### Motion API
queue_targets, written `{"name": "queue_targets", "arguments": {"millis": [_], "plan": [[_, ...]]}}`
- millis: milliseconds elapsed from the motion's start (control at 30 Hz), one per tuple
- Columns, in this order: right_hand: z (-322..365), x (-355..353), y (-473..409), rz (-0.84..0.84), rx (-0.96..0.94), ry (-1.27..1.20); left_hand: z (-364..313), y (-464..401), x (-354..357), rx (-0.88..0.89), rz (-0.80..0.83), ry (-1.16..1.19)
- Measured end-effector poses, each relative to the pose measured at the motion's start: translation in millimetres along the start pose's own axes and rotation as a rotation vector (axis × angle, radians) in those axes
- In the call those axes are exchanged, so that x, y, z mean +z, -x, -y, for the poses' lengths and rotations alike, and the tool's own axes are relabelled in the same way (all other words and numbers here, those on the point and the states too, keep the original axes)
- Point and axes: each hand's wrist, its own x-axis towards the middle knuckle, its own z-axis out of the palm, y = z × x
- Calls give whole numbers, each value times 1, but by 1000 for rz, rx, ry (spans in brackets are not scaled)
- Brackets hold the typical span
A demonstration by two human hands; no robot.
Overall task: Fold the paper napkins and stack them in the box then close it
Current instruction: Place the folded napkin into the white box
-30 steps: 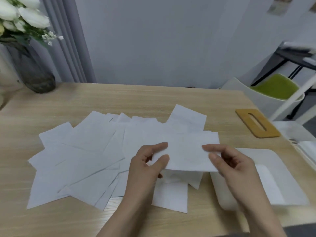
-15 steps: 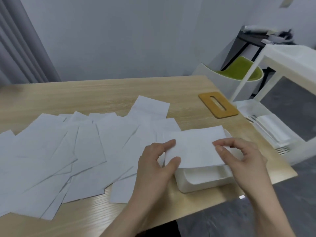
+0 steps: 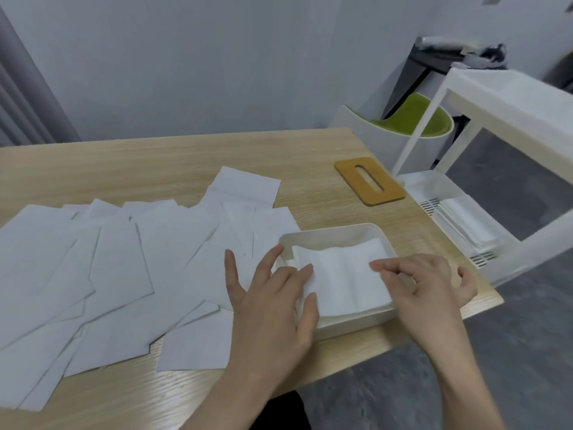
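A folded white napkin (image 3: 342,276) lies inside the white open box (image 3: 335,235) near the table's right front corner. My left hand (image 3: 273,305) has its fingers spread, with the fingertips resting on the napkin's left edge and the box's left rim. My right hand (image 3: 424,283) hovers at the napkin's right edge with fingers lightly bent, touching it. Several unfolded white napkins (image 3: 117,268) lie spread and overlapping across the table to the left. The wooden box lid (image 3: 369,180), with an oval slot, lies flat beyond the box.
The wooden table (image 3: 173,169) ends just right of the box. Beyond that edge stands a white cart (image 3: 502,212) with a tray holding more napkins (image 3: 465,226). A green-seated chair (image 3: 406,119) sits behind it.
Both hands lowered the folded napkin from above the box into it, and the pinch on it loosened into spread fingers. The view turned right, and the vase seen a second ago is gone.
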Motion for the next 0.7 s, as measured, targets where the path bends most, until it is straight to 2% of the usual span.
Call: {"name": "queue_targets", "arguments": {"millis": [133, 367, 700], "plan": [[-6, 5, -1, 22, -1, 73, -1, -1, 0, 38, 24, -113], [-7, 14, -8, 67, -45, 137, 8, -15, -7, 133, 189, -262], [-10, 10, -6, 77, -119, 212, 7, -19, -9, 133, 275, -334]]}}
